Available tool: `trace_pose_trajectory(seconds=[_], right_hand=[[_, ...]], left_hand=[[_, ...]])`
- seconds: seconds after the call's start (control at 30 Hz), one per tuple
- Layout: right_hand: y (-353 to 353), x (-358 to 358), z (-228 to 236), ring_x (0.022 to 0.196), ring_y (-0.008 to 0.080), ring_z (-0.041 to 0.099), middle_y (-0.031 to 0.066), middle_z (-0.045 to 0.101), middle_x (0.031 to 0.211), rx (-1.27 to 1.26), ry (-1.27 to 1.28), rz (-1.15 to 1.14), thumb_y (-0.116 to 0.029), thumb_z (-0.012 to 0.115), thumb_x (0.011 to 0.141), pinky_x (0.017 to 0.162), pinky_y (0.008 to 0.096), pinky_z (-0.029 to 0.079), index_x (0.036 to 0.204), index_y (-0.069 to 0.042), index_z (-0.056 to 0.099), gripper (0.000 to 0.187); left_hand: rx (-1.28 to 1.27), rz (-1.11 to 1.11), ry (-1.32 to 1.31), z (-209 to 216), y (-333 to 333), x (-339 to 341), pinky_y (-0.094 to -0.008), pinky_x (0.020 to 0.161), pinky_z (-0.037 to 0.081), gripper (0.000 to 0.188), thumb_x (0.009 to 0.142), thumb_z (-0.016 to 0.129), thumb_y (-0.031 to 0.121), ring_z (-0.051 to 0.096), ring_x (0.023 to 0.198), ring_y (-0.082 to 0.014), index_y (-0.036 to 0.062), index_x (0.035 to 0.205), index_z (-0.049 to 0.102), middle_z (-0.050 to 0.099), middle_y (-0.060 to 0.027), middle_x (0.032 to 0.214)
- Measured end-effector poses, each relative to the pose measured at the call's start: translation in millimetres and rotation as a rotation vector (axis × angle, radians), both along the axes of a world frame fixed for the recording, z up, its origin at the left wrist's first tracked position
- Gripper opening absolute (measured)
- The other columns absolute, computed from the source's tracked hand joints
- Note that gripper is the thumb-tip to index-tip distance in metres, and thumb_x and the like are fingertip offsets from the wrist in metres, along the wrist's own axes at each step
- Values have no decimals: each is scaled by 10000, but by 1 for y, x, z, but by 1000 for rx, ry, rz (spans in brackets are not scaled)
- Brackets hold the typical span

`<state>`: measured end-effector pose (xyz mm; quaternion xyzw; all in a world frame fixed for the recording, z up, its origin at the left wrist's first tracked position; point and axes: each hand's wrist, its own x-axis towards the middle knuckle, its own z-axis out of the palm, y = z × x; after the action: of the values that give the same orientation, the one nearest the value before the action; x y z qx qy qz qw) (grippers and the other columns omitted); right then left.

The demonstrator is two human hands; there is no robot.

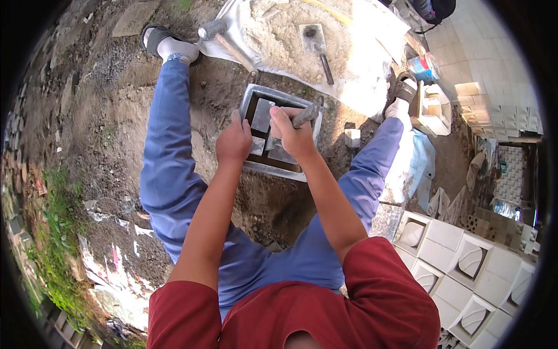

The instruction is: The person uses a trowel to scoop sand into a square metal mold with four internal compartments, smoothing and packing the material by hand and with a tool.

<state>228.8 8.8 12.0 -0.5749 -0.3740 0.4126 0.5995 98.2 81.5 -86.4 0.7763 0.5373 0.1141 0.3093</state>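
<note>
On the dirt between my legs sits a square grey metal mould (273, 170), its inside divided by dark gaps around flat grey blocks (263, 114). My left hand (233, 141) is at the mould's left side, fingers fairly straight and touching its edge region; nothing shows in it. Over the mould's right half, my right hand (293, 132) is closed around a grey, rod-like piece (305, 116) that slants up to the right. What its lower end touches is hidden by the hand.
Beyond the mould, a pale sheet holds a sand-coloured heap (270, 29), with a trowel (314, 43) on it. A mallet (224, 41) lies at its left edge. A small white block (352, 138) is near my right leg. Patterned white blocks (453, 262) stand at lower right.
</note>
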Motion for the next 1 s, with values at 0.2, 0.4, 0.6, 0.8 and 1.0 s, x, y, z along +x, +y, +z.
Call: trace_pose_trajectory(seconds=[0.2, 0.4, 0.6, 0.8, 1.0], right_hand=[[5, 0, 13, 511, 44, 307, -64, 390, 554, 43, 1, -2, -220, 572, 1041, 480, 288, 237, 588, -78, 439, 493], [1, 2, -45, 531, 38, 332, -70, 397, 539, -27, 37, -70, -264, 584, 1028, 482, 291, 251, 582, -83, 454, 498], [11, 9, 0, 525, 50, 328, -60, 380, 530, -10, 55, -14, -270, 596, 1010, 482, 308, 260, 573, -65, 436, 509], [12, 11, -35, 551, 72, 305, -39, 342, 538, 40, -87, -63, -267, 580, 1010, 504, 336, 255, 607, -39, 447, 482], [8, 14, -36, 537, 60, 329, -50, 376, 550, 28, -66, -95, -277, 571, 1022, 496, 317, 264, 610, -68, 465, 475]], left_hand=[[-40, 24, 11, 1, -1, -5, -603, 746, 512, 403, 1030, 439, 340, 673, 843, -490, 107, 1358, 468, 707, -272, 947], [-26, 11, -22, 3, -4, 4, -601, 745, 511, 399, 1031, 444, 332, 672, 849, -491, 101, 1354, 474, 706, -273, 953], [-1, 14, 1, 2, -1, -5, -592, 744, 517, 431, 1033, 441, 334, 678, 854, -483, 95, 1391, 470, 710, -266, 949], [7, -24, 16, 2, -5, 6, -592, 734, 518, 420, 1038, 428, 335, 681, 849, -482, 89, 1376, 473, 710, -268, 938], [62, -34, 34, 3, -9, 7, -605, 724, 511, 395, 1041, 421, 329, 671, 826, -496, 83, 1345, 478, 706, -272, 912]])
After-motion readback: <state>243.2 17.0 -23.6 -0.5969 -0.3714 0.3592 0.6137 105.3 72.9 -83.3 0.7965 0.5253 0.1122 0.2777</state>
